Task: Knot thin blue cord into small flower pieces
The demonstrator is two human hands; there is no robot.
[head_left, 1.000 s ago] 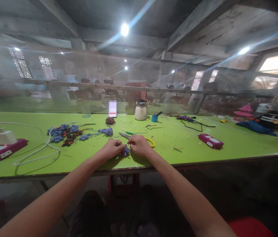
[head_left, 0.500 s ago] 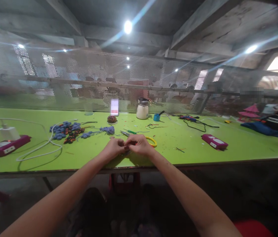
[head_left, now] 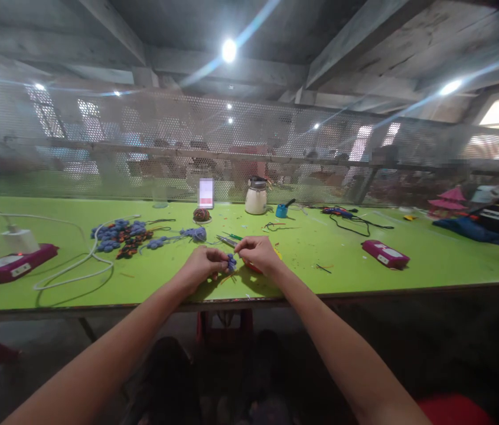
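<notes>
My left hand (head_left: 207, 264) is closed, its thumb and fingers gripping a small blue-purple crocheted piece (head_left: 231, 262) just above the table's front edge. My right hand (head_left: 258, 255) pinches close to the top of that piece; what lies between its fingertips is too small to name. Beyond the hands, a grey pointed tool (head_left: 227, 241) and a slim green item (head_left: 234, 236) lie on the table, partly covered by my right hand. Something red (head_left: 252, 267) shows under that hand, and a bit of yellow peeks out behind it.
On the green table (head_left: 320, 283), crocheted flowers (head_left: 118, 232) and blue-purple yarn (head_left: 196, 235) lie left, near a white cable and purple power strip (head_left: 14, 264). Behind stand a yarn ball (head_left: 202, 215), phone (head_left: 206, 193), kettle (head_left: 255, 196) and blue pot (head_left: 281, 211). Another purple box (head_left: 385, 254) lies right.
My hands have moved slightly apart, and the crocheted piece now shows between them. My right hand now covers most of the yellow ring.
</notes>
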